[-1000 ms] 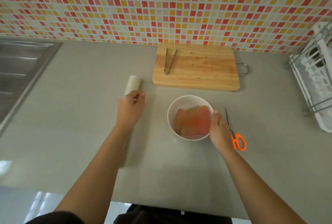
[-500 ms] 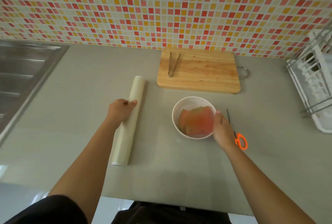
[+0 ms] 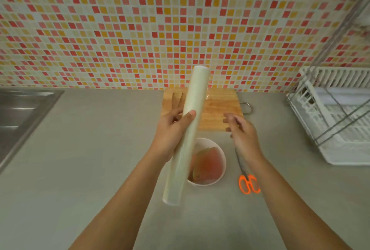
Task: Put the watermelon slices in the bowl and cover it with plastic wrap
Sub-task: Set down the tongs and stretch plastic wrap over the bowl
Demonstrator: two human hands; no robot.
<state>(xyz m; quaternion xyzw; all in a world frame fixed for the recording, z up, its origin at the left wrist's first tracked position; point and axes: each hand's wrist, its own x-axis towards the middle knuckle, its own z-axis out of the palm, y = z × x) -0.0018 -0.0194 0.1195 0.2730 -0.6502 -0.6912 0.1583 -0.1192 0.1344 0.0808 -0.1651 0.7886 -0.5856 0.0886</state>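
**Wrap roll is off the bench, covering stage starts**

Running this one remotely. The watermelon slices (image 3: 208, 163) are already sitting in the white bowl (image 3: 224, 161), so that half looks done to me. What's new: the plastic wrap roll (image 3: 180, 169) was lying flat on the bench (image 3: 100, 149) a second ago, and now it's up in the air, slanted, its near end hanging in front of the bowl's left side. The left hand (image 3: 170, 131) grips it around the middle, fingers (image 3: 189, 114) curled round the tube. The right hand (image 3: 243, 135) has let go of the bowl and come up beside the roll. Its fingers (image 3: 230, 116) are spread apart, holding nothing and not touching the roll yet.

My guess is the next move is finding the loose film edge, which is fiddly stuff. Scissors (image 3: 248, 181) lie just right of the bowl, with the cutting board (image 3: 220, 107) and tongs (image 3: 177, 99) behind.
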